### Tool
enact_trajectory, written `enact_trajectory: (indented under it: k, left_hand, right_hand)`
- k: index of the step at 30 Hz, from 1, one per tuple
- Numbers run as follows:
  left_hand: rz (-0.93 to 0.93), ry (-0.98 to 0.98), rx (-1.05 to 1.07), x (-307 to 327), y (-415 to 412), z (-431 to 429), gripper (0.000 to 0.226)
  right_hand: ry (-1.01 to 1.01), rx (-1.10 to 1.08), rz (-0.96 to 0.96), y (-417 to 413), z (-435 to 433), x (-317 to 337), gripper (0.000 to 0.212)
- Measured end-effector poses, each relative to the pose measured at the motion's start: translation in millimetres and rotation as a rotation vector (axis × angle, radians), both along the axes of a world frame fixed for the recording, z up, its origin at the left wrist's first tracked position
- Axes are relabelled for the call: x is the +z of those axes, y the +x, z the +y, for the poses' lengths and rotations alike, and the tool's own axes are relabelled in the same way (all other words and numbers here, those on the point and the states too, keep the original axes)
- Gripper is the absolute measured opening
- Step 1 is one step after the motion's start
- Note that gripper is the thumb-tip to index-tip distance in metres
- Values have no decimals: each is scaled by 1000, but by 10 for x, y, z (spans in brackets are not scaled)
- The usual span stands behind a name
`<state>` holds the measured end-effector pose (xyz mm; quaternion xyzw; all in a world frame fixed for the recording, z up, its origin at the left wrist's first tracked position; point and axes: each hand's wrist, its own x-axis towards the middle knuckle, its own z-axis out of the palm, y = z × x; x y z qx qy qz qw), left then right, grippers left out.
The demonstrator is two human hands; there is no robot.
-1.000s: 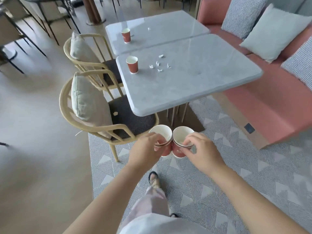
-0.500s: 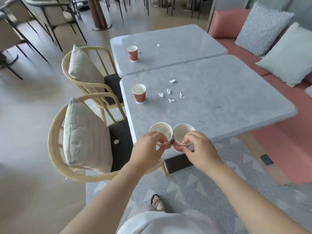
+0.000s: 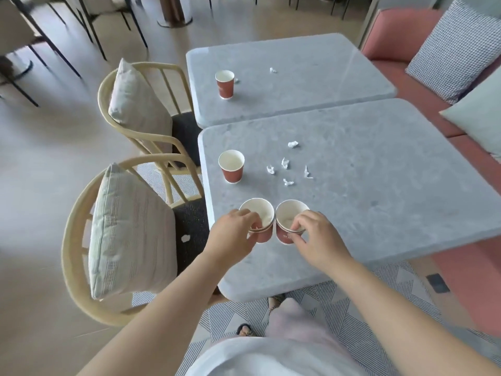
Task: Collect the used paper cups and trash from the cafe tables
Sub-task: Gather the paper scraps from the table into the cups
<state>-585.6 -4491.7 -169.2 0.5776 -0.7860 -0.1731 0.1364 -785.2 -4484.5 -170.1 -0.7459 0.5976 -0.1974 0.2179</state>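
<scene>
My left hand point(image 3: 234, 234) grips a red paper cup stack point(image 3: 259, 218) by its rim. My right hand point(image 3: 315, 238) grips a second red cup stack point(image 3: 287, 221) right beside it. Both are held over the near left part of the near grey table point(image 3: 379, 185). A single red paper cup point(image 3: 231, 166) stands upright further up the same table. Several crumpled white paper scraps point(image 3: 287, 166) lie to its right. Another red cup point(image 3: 224, 84) stands on the far table point(image 3: 311, 66), with a paper scrap point(image 3: 273, 70) nearby.
Two wooden chairs with pale cushions, the near chair point(image 3: 122, 234) and the far chair point(image 3: 141, 104), stand left of the tables. A white scrap point(image 3: 185, 238) lies on the near chair's dark seat. A pink bench point(image 3: 401, 31) with cushions runs along the right. Patterned rug underfoot.
I have walked up to the near table. Both hands, still holding the cup stacks side by side, now hang over the tabletop instead of in front of its edge.
</scene>
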Motion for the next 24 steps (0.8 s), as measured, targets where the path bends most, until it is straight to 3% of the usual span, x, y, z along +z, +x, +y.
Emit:
enact_trajectory:
  k: [7, 24]
  left_hand:
    - [-126, 57, -34, -132, -75, -443, 18]
    - [-179, 158, 71, -467, -319, -958, 12]
  right_hand:
    - [100, 72, 9, -35, -568, -128, 6]
    - [239, 165, 69, -223, -1219, -404, 9]
